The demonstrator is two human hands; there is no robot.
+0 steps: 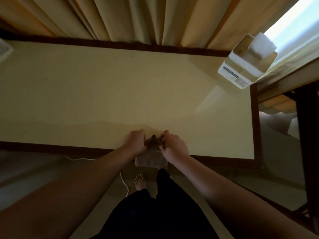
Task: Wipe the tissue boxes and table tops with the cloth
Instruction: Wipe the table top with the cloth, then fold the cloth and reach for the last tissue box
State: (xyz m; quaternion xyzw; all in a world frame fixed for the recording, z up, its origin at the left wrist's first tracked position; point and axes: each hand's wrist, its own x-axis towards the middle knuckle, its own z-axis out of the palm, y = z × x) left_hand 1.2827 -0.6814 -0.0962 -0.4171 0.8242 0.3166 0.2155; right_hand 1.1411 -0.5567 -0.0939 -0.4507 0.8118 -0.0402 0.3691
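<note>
A brown-grey cloth hangs over the near edge of the cream table top. My left hand grips the cloth's left side and my right hand pinches its right side, with the cloth bunched between them. A white tissue box with a tissue sticking out stands at the table's far right corner, well away from both hands.
Beige curtains hang behind the table's far edge. A second table's edge with dark legs adjoins on the right. A white object shows at the far left edge. A white cord lies on the floor by my bare foot.
</note>
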